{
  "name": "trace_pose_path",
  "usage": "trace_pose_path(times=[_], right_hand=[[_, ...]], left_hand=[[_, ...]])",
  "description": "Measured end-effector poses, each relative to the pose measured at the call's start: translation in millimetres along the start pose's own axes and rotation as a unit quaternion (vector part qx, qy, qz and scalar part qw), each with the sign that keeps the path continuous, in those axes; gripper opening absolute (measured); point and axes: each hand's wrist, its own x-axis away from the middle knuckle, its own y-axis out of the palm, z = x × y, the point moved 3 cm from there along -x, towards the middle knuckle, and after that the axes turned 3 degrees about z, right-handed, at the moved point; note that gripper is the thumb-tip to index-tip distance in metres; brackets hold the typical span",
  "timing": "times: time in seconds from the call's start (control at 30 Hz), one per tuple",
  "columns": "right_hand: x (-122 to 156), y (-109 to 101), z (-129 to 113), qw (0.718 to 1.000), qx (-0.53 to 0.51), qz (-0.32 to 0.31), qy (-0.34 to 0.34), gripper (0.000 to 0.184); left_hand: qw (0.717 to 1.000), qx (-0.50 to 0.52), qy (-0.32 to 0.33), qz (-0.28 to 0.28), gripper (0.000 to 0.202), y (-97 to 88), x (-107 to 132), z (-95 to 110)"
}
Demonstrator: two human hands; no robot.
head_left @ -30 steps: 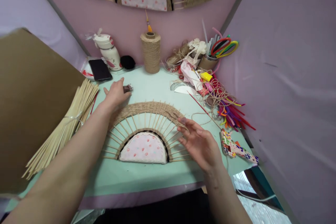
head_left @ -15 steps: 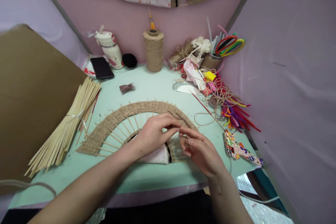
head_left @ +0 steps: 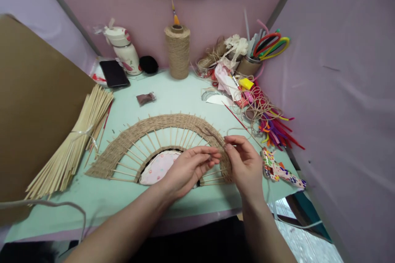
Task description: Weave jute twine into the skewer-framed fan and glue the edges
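Observation:
A half-round fan [head_left: 160,122] of woven twine on thin wooden sticks lies on the table, with a spotted white cloth panel [head_left: 159,167] at its centre. Over the fan's right part, my left hand [head_left: 189,168] has its thumb and fingers pressed together; whatever they hold is too small to make out. My right hand [head_left: 247,164] pinches a brown twine strand [head_left: 210,132] at the fan's right end. That strand runs loosely along the woven band. Part of the cloth and some sticks are hidden behind my left hand.
A bundle of flat sticks [head_left: 70,144] lies left beside a brown board [head_left: 40,90]. A twine spool [head_left: 178,53], bottle [head_left: 126,55] and phone [head_left: 114,74] are at the back. Tangled twine [head_left: 262,104], pipe cleaners [head_left: 274,131] and a patterned glue gun [head_left: 277,168] sit right.
My hands have moved apart. The right hand has shifted up and outward to the fan's right end, and the left has dropped slightly, uncovering more of the cloth panel. The view has tilted down slightly.

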Motion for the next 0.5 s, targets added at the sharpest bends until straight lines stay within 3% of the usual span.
trace_pose_path(times=[0.13,0.23,0.37,0.5], right_hand=[[0.9,-1.0,-7.1,0.997,0.035,0.027,-0.070,0.011],[5.1,-2.1,-8.7,0.991,0.070,0.042,-0.104,0.013],[6.5,-4.1,-6.5,0.982,0.126,0.035,-0.139,0.024],[4.9,-3.2,-10.6,0.980,0.132,-0.002,-0.148,0.038]], left_hand=[[0.999,-0.008,0.011,-0.038,0.021,5.1,2.2,-11.0],[0.999,0.008,0.018,-0.026,0.028,11.4,-1.8,-24.4],[0.995,0.091,0.047,-0.006,0.024,25.9,-3.1,-46.0],[0.993,0.082,0.043,-0.072,0.046,42.2,7.8,-61.7]])
